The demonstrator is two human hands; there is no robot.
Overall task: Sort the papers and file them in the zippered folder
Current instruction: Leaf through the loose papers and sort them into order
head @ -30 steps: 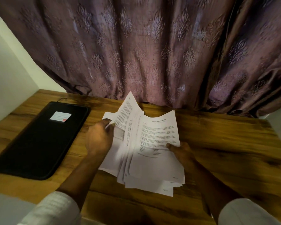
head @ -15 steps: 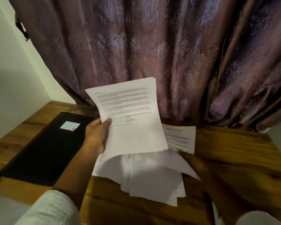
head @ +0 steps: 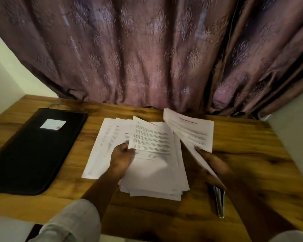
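sorting looks about midway at best. papers [head: 154,163] lie in a loose, fanned pile on the wooden table [head: 252,154], none of them filed. the left hand [head: 122,156] pinches the top page's left edge, thumb on top. the right hand [head: 212,163] grips one separate sheet [head: 191,131], raised off to the right. the black zippered folder [head: 33,151] lies flat and closed, well apart on the left. left to do, i judge: finish grouping, unzip, slide everything in.

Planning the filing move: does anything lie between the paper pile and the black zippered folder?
Nothing visible on the table between the paper pile and the zippered folder, but the folder lies closed, so its cover blocks filing.
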